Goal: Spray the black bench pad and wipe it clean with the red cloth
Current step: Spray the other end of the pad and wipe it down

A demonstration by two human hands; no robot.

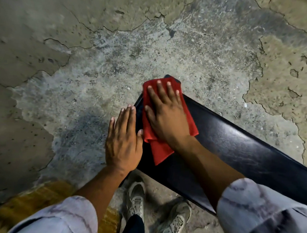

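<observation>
Pressing the red cloth flat on the bench pad

Right hand (164, 115) lies palm down on the folded red cloth (158, 146), fingers straight and spread, pressing it against the black bench pad (244, 152) near the pad's far end. A corner of the cloth hangs out below the wrist toward the pad's near edge. The pad runs from centre frame down to the right, glossy with faint streaks, above a cracked, patchy concrete floor (81, 60).

Left hand (122, 141) is flat and open too, fingers together and straight, resting against the pad's left edge just beside the cloth; its thumb tip touches or nearly touches the cloth's edge. Both forearms come out of rolled pale sleeves (261, 212). Two worn grey sneakers (136, 198) stand on the floor below the pad.
</observation>
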